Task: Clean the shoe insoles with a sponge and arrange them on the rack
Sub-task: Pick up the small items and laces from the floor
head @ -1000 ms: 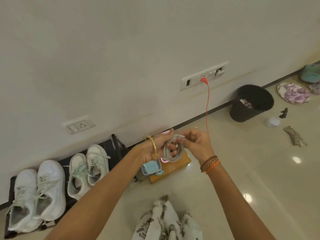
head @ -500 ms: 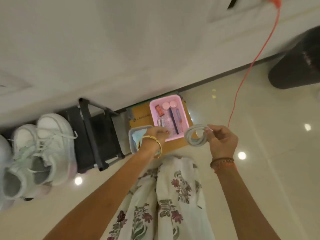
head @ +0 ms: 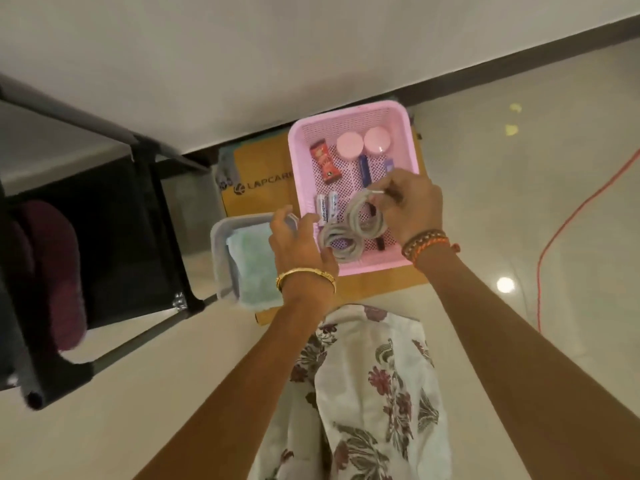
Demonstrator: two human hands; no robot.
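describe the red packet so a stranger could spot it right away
Find the pink basket sitting on the brown cardboard box against the wall. In its far left part lies the red packet, beside two round pink lids. It is the only red thing in the basket.

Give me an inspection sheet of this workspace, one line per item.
Surface: glossy tiled floor.
Job's things: black rack at left; no insoles or sponge seen.
Clutter: pink basket on a cardboard box, grey tray with a green cloth.
Hands: right hand pinches a coiled lace over the basket; left hand touches a second coil.
Cables: red cable on the floor.
Surroundings: white wall.
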